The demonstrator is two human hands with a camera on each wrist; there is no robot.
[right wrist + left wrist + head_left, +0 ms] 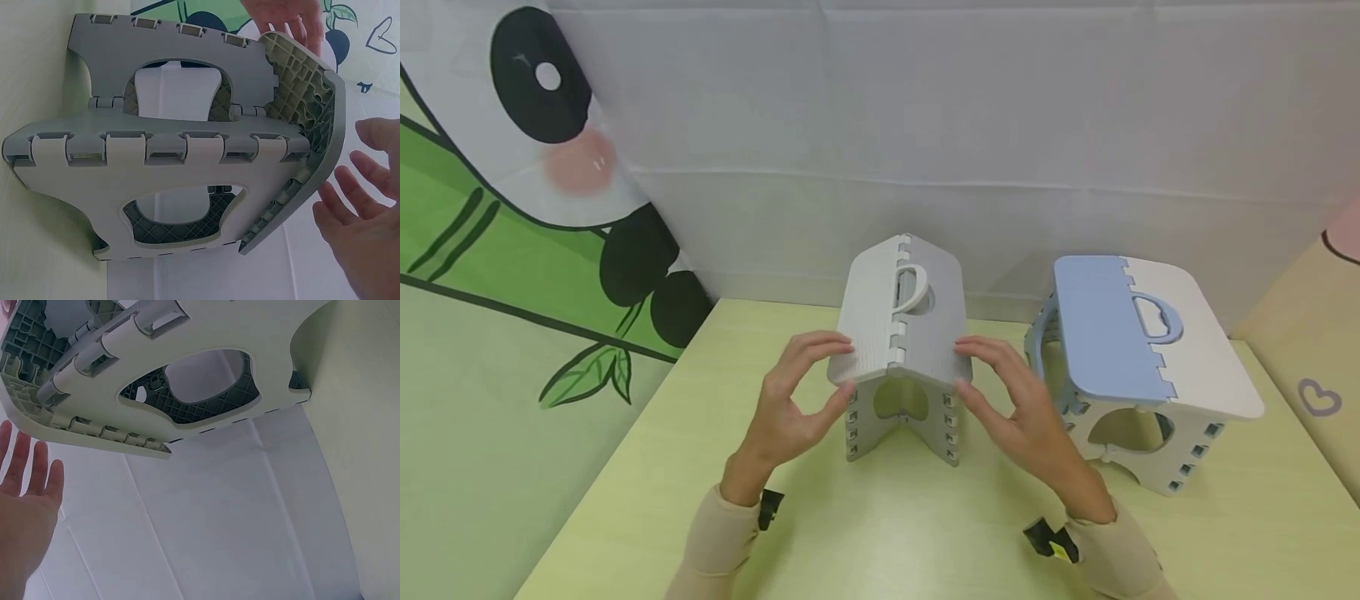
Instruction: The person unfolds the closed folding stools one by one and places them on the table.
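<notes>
A grey-and-white folding stool (868, 325) stands half folded on the table, its two top panels sloping down from a ridge like a roof. A loop handle (912, 289) sits at the ridge. My left hand (793, 400) is at the white panel's outer edge, fingers fairly straight and thumb spread below. On the opposite side my right hand (1018, 404) is at the grey panel's edge, its fingers (353, 190) loosely bent. Whether the fingertips touch the panels is hard to tell. The stool's ribbed underside (300, 81) shows in the right wrist view.
To the right a blue-and-white folding stool (1105, 333) stands unfolded with a flat top. Behind the table (880, 517) hangs a white cloth (925, 108), with a cartoon-printed cloth (572, 158) at the left. Small black wrist cameras (1049, 539) sit at both cuffs.
</notes>
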